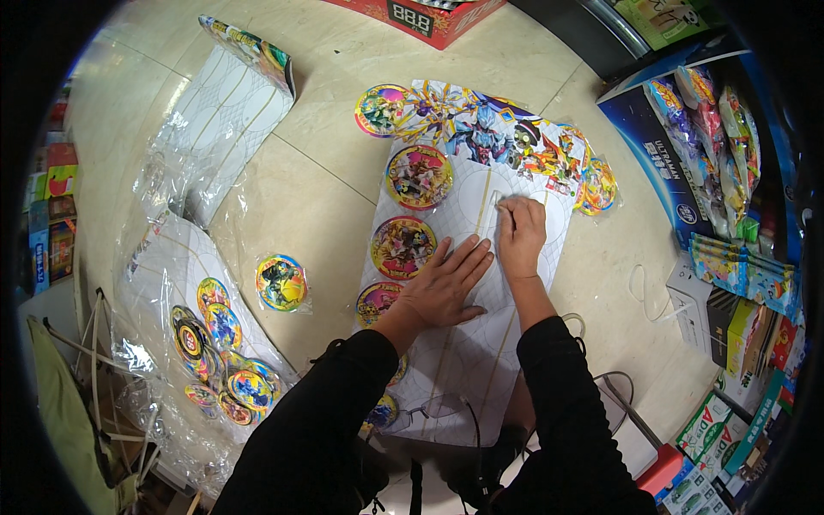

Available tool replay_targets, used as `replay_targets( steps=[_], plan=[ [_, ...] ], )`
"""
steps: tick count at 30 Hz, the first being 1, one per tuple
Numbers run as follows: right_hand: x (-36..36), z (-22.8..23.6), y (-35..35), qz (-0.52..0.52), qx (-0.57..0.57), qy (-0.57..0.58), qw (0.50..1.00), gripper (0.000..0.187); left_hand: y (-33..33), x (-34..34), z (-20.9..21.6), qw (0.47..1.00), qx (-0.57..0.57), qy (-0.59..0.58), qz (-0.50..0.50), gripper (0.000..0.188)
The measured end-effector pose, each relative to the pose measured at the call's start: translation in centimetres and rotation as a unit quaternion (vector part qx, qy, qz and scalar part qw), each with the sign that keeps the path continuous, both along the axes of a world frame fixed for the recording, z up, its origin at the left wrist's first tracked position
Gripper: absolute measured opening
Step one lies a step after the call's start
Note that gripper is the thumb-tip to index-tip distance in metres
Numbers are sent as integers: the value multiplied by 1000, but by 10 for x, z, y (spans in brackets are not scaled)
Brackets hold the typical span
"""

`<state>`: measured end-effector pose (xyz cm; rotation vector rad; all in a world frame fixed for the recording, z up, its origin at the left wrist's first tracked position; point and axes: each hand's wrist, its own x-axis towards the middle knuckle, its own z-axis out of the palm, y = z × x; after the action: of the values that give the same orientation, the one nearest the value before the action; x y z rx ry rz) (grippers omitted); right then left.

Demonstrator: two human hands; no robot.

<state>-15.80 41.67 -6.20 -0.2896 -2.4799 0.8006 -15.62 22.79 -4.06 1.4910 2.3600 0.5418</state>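
My fingers point(470, 257) on the left hand point(446, 287) are lying spread and flat, pressing down on the white card sheet point(481, 343), while my right hand point(521, 233) is curling closed, pinching a small clear plastic strip point(495, 210) against the sheet's upper part. The sheet is lying on the tiled floor point(318, 197), about in its middle, with bright round picture discs point(419, 177) stuck down its left side and a colourful printed header point(489, 129) along its far end. I am judging the sheet to be light, thin and bendy, easily creased, so I am taking it flat or by its edges; the clear strip looks slippery and flimsy. Toward the floor's left edge, shiny crinkled plastic bags point(193, 249) are holding more white sheets and discs, and one loose disc point(281, 282) is lying between them and me. At the right edge, a blue display box point(657, 154) is holding glossy packets, with small green and white boxes near the corner. A red box point(429, 21) is sitting at the far edge.
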Motion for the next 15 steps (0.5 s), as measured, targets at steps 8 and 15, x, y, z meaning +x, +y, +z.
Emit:
replay_targets(
  steps=[8,15],
  plan=[
    [14,0,-5,4,-31,6,999,11,0,0,0,1000,6,-3,4,91],
    [7,2,-3,-17,-55,-25,998,16,0,0,1,1000,4,-4,4,90]
  ],
)
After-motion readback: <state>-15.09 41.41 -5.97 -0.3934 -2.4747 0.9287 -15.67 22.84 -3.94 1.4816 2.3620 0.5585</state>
